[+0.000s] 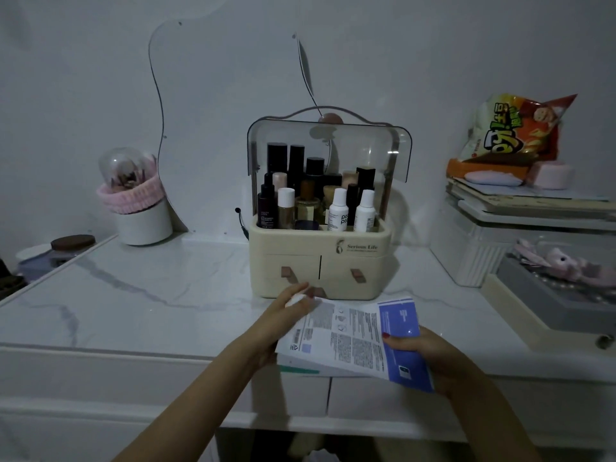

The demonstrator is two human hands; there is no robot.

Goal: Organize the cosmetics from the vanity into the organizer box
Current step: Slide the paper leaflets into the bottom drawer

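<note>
Packets of flat cosmetic sachets (353, 338), white with fine print and a blue end, sit in our hands at the front edge of the vanity (140, 295), just at six o'clock from the cream organizer box (320, 261). Our right hand (430, 358) pinches the blue end, thumb on top and fingers closed underneath, while our left hand (293, 315) lies along the packets' nine o'clock edge with fingers loosely curled; something small and white seems to be tucked in it, though we cannot tell what. The box's clear lid (328, 145) is tipped up and its top tray is crowded with upright bottles (316, 198), so we judge no flat slot is left there. The two small drawers (290, 273) on its front appear shut, and they look like the likelier home. To do this well, we square the stack first so nothing fans out, keep it in the right hand, and free the left to draw a drawer by its brown tab. We hold the box steady as we pull, since the tall bottles could topple.
</note>
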